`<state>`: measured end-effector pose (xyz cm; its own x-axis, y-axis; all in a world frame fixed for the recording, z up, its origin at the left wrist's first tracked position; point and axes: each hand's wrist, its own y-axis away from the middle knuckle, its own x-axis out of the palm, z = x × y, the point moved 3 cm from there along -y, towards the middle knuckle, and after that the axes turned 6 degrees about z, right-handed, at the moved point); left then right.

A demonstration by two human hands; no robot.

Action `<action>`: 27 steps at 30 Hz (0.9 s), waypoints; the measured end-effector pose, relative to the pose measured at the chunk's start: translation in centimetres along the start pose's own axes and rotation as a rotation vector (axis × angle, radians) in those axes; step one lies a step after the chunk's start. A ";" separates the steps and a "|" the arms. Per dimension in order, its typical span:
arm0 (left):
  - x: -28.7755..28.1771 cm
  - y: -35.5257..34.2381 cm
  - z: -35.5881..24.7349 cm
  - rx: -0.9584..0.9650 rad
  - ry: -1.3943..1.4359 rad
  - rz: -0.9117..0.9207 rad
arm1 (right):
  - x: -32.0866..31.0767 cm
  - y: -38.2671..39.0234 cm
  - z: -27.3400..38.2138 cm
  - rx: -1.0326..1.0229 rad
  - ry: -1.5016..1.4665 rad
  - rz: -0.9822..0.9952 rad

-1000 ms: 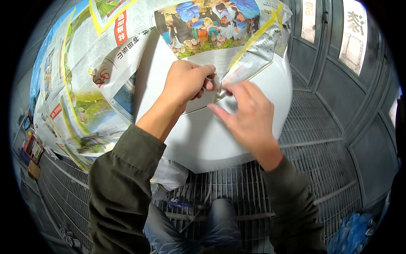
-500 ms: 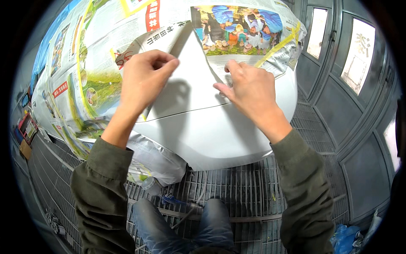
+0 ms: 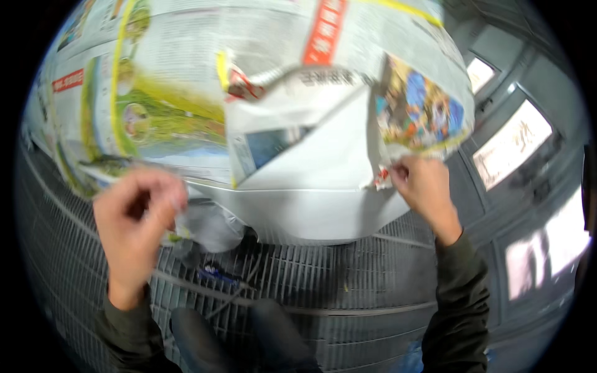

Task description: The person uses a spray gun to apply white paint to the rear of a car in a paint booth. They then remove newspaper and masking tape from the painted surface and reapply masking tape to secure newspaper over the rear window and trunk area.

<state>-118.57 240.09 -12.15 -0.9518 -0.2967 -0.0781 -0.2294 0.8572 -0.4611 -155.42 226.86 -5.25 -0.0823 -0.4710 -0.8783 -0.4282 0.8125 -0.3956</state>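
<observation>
A white curved panel (image 3: 314, 214) is partly covered by newspaper (image 3: 174, 74) with yellow tape. My right hand (image 3: 423, 186) pinches the edge of a newspaper sheet (image 3: 416, 105) with a colour picture, at the panel's right. My left hand (image 3: 140, 227) is blurred and curled at the lower left, in front of the covering's lower edge; what it holds, if anything, I cannot make out. A folded-back flap (image 3: 267, 137) of newspaper lies on the middle of the panel.
A slatted metal grate floor (image 3: 360, 292) lies under my legs (image 3: 280, 336), with a hose and a blue tool (image 3: 217, 273) on it. A wrapped grey bundle (image 3: 214, 227) is below the panel. Grey doors (image 3: 522, 205) with bright windows stand at the right.
My left hand has moved down and left, away from the flap. My right hand has moved right, and the pictured sheet beside it is now folded narrower. The view has shifted.
</observation>
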 end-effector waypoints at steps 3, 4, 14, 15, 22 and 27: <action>-1.3 5.2 -0.9 -0.298 -0.036 -0.064 | 0.5 -0.5 -0.8 -0.079 -0.036 -0.033; -1.7 7.9 -1.1 -0.350 0.007 -0.113 | 0.7 -1.0 -0.4 -0.088 -0.062 -0.027; 15.7 36.2 -23.7 -1.117 -0.048 -0.779 | 3.3 -2.8 -4.7 -0.315 -0.188 0.091; 19.6 37.8 -25.4 -1.104 0.007 -0.885 | 2.9 -3.0 -4.4 -0.369 -0.201 0.100; 47.2 42.5 -29.1 -1.036 0.184 -1.200 | -0.7 -0.1 -10.7 -0.652 -0.224 0.208; 59.9 47.2 -34.1 -0.925 0.298 -1.485 | 1.1 8.8 -20.9 -0.807 -0.163 0.457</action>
<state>-193.40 277.15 -8.50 0.1672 -0.9810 0.0984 -0.7792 -0.0703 0.6228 -178.12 226.33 -4.08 -0.2958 -0.0616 -0.9533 -0.8845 0.3946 0.2490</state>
